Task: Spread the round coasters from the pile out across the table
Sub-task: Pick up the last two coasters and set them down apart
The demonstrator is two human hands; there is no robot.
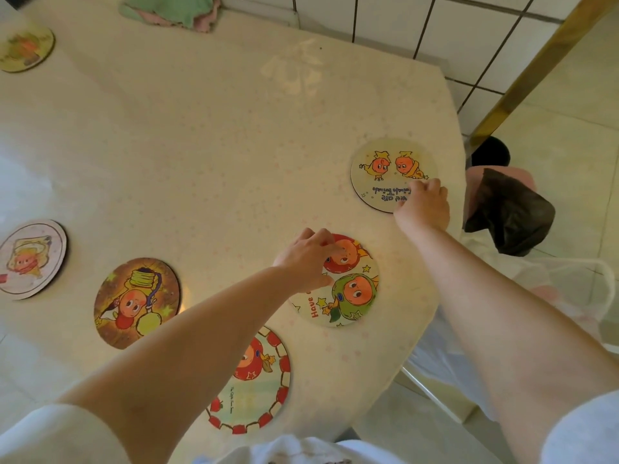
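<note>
Several round cartoon coasters lie flat and apart on the cream table [201, 145]. My left hand [310, 257] rests with fingers spread on the left part of the "Have" coaster [351, 293] with a red and a green figure. My right hand [422, 205] presses its fingertips on the near right edge of the pale coaster [385, 169] with two orange figures, close to the table's right edge. Others: a red-bordered coaster [264, 393] partly under my left forearm, a brown lantern coaster [134, 301], a pale coaster [28, 259] at the left, a yellowish coaster [25, 48] far left. No pile is visible.
A green and pink cloth [170, 10] lies at the table's far edge. The table ends just right of the right hand; beyond it stand a pink bin with a dark bag [509, 212], a white plastic bag [552, 289] and a tiled wall [435, 25].
</note>
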